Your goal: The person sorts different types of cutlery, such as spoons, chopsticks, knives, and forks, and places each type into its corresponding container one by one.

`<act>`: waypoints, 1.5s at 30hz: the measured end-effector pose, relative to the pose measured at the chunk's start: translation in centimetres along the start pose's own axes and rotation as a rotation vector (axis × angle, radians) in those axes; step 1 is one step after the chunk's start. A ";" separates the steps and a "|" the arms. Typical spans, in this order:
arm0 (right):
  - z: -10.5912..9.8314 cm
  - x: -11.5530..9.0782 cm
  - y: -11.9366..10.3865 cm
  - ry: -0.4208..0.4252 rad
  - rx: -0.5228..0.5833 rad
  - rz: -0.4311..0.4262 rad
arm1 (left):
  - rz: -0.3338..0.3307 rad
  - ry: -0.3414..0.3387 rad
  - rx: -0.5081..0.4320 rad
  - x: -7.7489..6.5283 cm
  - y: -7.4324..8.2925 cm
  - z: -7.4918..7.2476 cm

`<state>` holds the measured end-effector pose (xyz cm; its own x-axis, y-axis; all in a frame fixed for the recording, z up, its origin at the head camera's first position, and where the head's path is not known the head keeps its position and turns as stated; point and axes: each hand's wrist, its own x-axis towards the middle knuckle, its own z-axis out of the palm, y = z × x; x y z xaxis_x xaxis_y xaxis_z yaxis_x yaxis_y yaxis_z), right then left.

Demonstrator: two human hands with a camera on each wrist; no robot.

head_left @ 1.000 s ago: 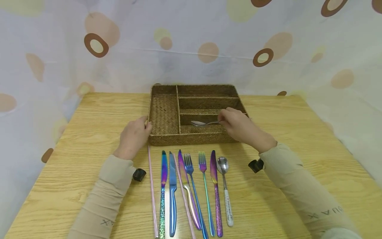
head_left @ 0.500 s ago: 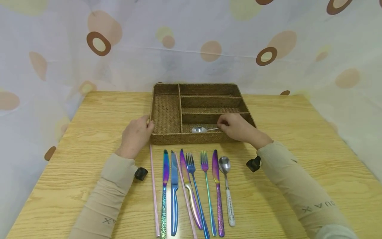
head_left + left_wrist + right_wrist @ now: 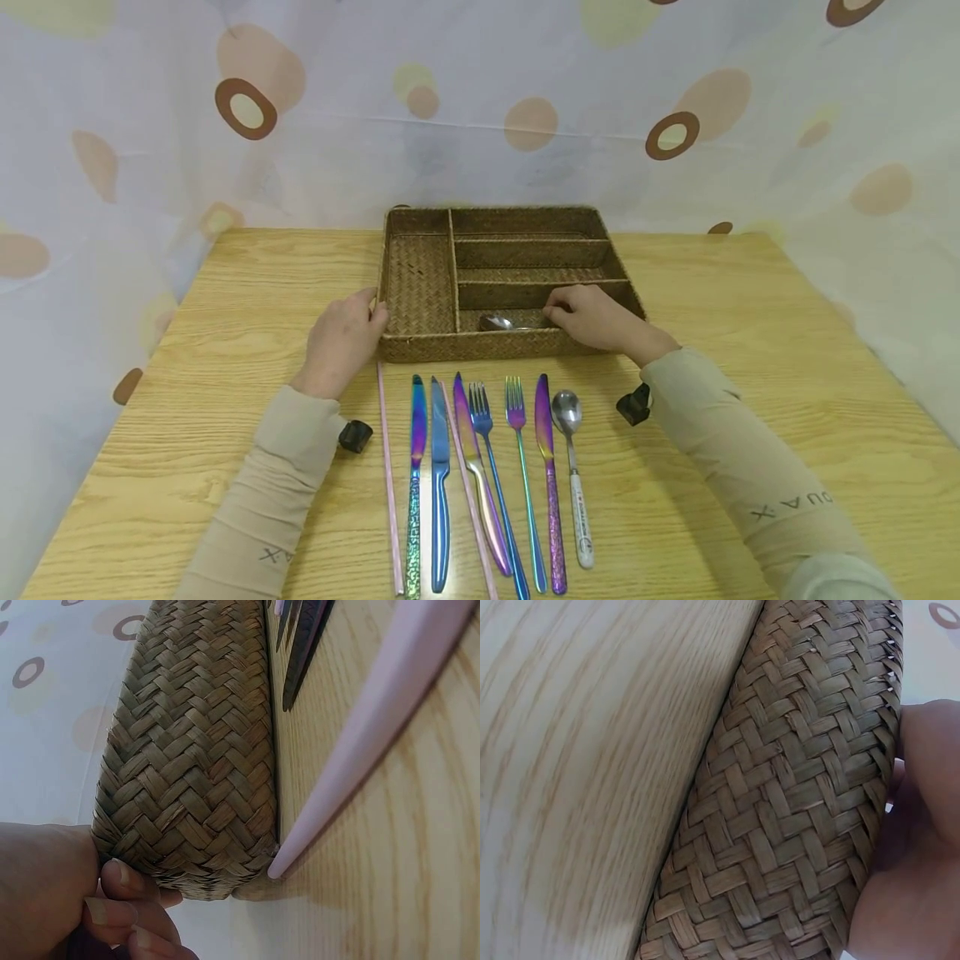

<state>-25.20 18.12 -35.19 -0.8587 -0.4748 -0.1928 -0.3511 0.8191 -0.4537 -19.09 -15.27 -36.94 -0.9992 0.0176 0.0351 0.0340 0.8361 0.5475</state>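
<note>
A brown woven cutlery tray [image 3: 510, 346] with several compartments stands on the table. My left hand [image 3: 341, 342] grips its front left corner, fingers curled against the side in the left wrist view. My right hand [image 3: 596, 321] reaches over the front rim into the front right compartment, thumb and fingertips close together. In that compartment lies a metal spoon [image 3: 495, 322], its bowl tilted and pointing left, its handle running toward my right fingertips and partly hidden by the front wall. In the right wrist view the woven wall [image 3: 780, 787] hides the fingertips; I cannot tell whether they still hold the spoon.
Before the tray lie pink chopsticks [image 3: 387, 483], several knives [image 3: 439, 483], a blue fork [image 3: 495, 483], a rainbow fork [image 3: 522, 467] and a white-handled spoon [image 3: 576, 483]. One chopstick's tip lies close to the tray's front left corner. A patterned cloth [image 3: 480, 100] hangs behind the table.
My right hand has lowered the spoon into the front right compartment; its bowl now sits lower and has rolled to a tilt. My left hand has stayed on the tray's corner.
</note>
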 end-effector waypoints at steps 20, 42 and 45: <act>0.5 -1.4 0.4 0.195 0.052 -0.071 | -0.004 -0.013 -0.005 0.0 0.1 0.2; 1.7 -7.9 -3.3 0.376 -0.048 -0.211 | -0.006 -0.012 0.009 -0.1 0.0 0.0; 2.3 -8.9 -3.5 0.350 -0.055 -0.194 | -0.002 -0.008 0.014 -0.1 0.1 0.0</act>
<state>-15.51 18.72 -33.89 -0.8466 -0.4914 0.2045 -0.5303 0.7455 -0.4037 -18.98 -15.19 -36.89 -0.9994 0.0204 0.0268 0.0316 0.8437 0.5359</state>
